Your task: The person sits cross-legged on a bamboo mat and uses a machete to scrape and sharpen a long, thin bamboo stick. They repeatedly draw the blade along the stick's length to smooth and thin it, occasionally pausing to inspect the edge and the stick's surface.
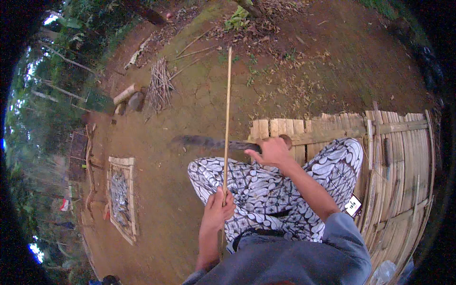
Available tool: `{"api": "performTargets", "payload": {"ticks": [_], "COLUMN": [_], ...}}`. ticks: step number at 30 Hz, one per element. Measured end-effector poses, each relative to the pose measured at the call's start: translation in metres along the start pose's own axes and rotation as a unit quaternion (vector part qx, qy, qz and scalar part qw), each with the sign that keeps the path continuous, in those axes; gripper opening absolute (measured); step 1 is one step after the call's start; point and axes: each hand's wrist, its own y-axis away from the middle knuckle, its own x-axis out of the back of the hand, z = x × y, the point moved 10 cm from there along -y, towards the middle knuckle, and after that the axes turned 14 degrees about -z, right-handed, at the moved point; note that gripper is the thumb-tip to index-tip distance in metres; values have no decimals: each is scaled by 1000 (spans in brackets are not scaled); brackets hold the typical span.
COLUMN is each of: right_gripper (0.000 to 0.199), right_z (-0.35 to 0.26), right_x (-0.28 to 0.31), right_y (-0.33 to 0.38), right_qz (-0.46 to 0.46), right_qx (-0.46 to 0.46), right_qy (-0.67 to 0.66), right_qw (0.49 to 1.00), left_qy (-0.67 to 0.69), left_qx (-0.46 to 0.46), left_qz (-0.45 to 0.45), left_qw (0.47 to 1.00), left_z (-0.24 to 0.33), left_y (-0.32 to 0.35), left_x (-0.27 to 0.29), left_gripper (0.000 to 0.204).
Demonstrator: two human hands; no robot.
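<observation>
Stick (228, 102) is long, thin and pale, pointing away from the body, lower part in the left hand (220, 208), which is closed around it over the left side of the lap. Right hand (273, 153) is wrapped on the handle of a machete (204, 142), thumb laid out toward the blade; dark blade points left and crosses the stick just beyond the left knee. Blade blurs toward its tip, so I can't make out which side is the edge, or whether it touches the stick or only passes behind it. My read: shaving or trimming along the length. To do it well: left fist nearer the body than the blade, every stroke run outward to the far end. Low blade angle, light pressure, thin shavings; steep would probably dig in and split the grain. Roll the stick a little between strokes so it comes down evenly. Far end has no support, so it'll likely whip; short strokes help. Main risk is the left knee, close to the blade's path, so raise the work well clear of the patterned trousers (266, 187). Phone-like device (353, 206) by the right hip on the slatted platform (396, 152) is out of the stroke, fine there
</observation>
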Motion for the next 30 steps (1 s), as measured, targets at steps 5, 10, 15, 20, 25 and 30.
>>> {"api": "performTargets", "payload": {"ticks": [5,10,15,20,25,30], "right_gripper": [66,55,50,48,50,51], "right_z": [48,64,37,-4,-63,-53], "right_x": [26,38,25,33,30,7], "right_y": [1,6,10,18,38,29], "right_qz": [37,123,66,71,116,80], "right_qx": [-130,-89,-4,147,251,232], "right_qy": [-116,-256,-300,-209,-39,-18], "right_qw": [984,955,952,964,960,969], "left_qy": [30,-2,-6,-33,-391,-608], "left_qx": [-3,-20,-43,-29,-125,-164], "left_qz": [51,35,35,68,158,229], "left_qw": [998,999,998,997,898,742], "left_z": [-5,-6,3,1,25,69], "left_y": [3,-9,-23,-28,-26,-3], "left_x": [32,35,32,35,40,-1], "left_gripper": [44,47,46,44,28,21]}}
